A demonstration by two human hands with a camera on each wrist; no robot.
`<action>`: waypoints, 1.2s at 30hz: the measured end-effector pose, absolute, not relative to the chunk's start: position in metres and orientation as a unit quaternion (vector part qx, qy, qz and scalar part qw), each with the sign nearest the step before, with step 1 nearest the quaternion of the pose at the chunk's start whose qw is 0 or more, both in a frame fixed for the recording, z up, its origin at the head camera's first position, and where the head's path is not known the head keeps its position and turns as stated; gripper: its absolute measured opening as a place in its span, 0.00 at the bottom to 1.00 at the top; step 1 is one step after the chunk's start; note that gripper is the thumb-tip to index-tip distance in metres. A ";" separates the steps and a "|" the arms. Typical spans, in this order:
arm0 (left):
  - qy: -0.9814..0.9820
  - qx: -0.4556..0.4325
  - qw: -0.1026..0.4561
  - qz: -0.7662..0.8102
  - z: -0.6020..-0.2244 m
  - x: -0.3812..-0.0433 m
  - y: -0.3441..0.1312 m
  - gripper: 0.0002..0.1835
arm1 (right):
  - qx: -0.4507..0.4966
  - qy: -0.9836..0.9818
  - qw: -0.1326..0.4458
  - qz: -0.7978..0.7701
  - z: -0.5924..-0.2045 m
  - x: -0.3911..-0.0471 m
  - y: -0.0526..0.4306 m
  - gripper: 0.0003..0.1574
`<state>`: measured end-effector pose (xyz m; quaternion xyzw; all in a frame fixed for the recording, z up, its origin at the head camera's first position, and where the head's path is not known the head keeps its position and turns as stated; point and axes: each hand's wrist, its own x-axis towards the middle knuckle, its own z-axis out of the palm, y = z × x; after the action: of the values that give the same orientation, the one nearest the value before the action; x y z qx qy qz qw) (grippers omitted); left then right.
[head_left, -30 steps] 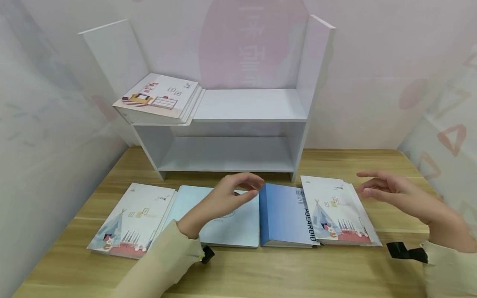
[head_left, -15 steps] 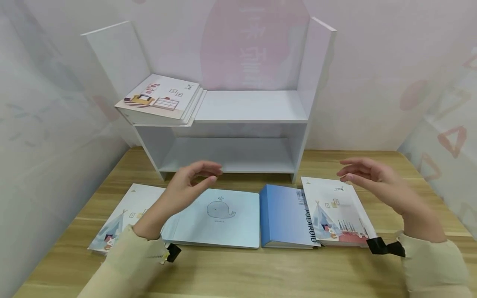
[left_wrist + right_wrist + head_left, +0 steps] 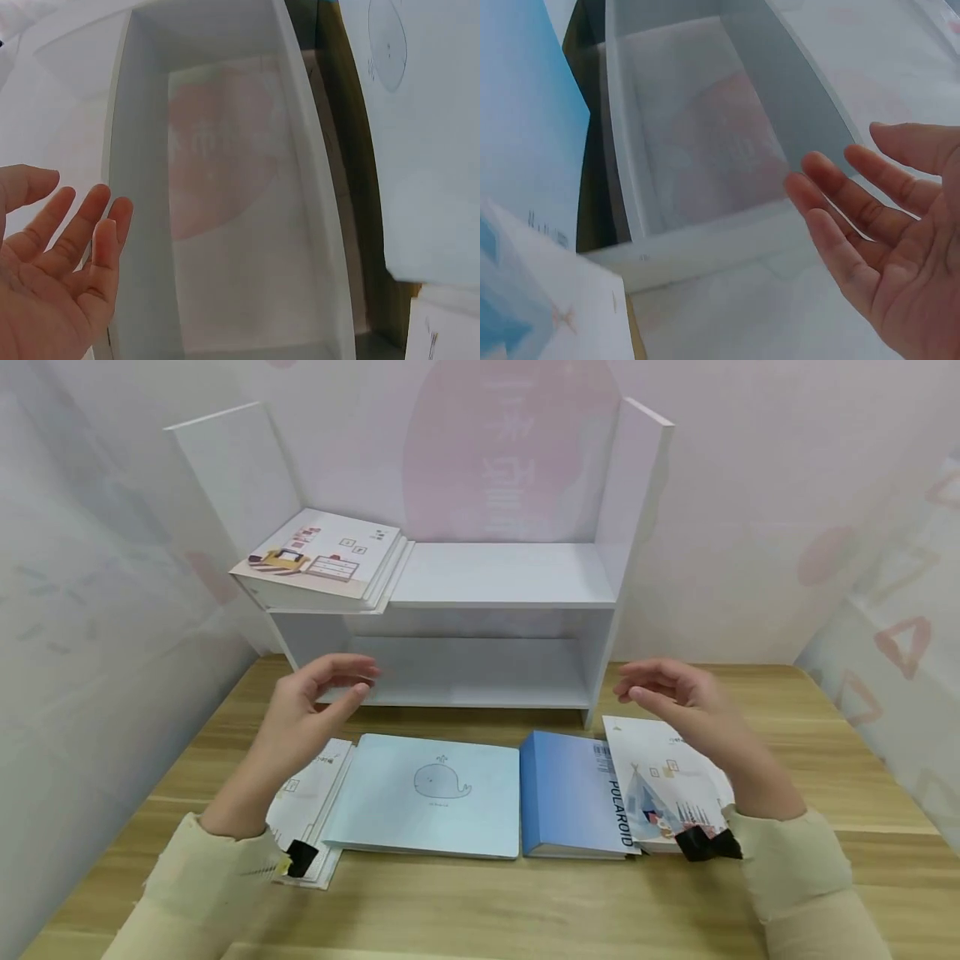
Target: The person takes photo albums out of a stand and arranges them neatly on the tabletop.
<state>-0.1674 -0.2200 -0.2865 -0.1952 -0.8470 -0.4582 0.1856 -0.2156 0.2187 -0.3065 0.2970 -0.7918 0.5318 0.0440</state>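
Note:
My left hand (image 3: 303,714) hovers above the left tent-picture book (image 3: 303,806), fingers loosely bent and nothing in them. It covers part of that book and overlaps the lower left of the white bookshelf (image 3: 502,572). In the left wrist view the palm of the left hand (image 3: 64,277) shows bare. My right hand (image 3: 686,706) is raised over the right tent-picture book (image 3: 660,777), likewise holding nothing. Between the hands lie a pale blue book with a whale drawing (image 3: 442,797) and a blue book lettered POLAROID (image 3: 573,793).
A stack of white books (image 3: 322,556) lies on the left of the upper shelf, its front overhanging the edge. The bookshelf stands at the back of the wooden table (image 3: 480,910) against a printed wall. Side walls rise left and right.
Both hands have moved left and a little farther away, toward the bookshelf. The whale drawing is uncovered, while the left tent book is now partly hidden. The books have stayed put.

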 end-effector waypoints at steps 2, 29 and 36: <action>-0.846 -0.182 0.203 -0.459 -0.284 -0.167 -0.227 0.14 | 0.304 -0.784 0.047 0.540 -0.306 -0.218 0.210 0.16; -0.732 0.056 0.373 -0.568 -0.242 -0.197 -0.291 0.16 | 0.292 -0.752 -0.002 0.592 -0.267 -0.245 0.108 0.25; -0.756 0.071 0.367 -0.538 -0.234 -0.208 -0.289 0.18 | 0.294 -0.732 0.000 0.615 -0.262 -0.248 0.067 0.24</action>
<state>-0.2083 -0.2890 -0.2340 0.0713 -0.7555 -0.5379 0.3670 -0.2478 0.0668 -0.2623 0.2935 -0.7322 0.6146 -0.0004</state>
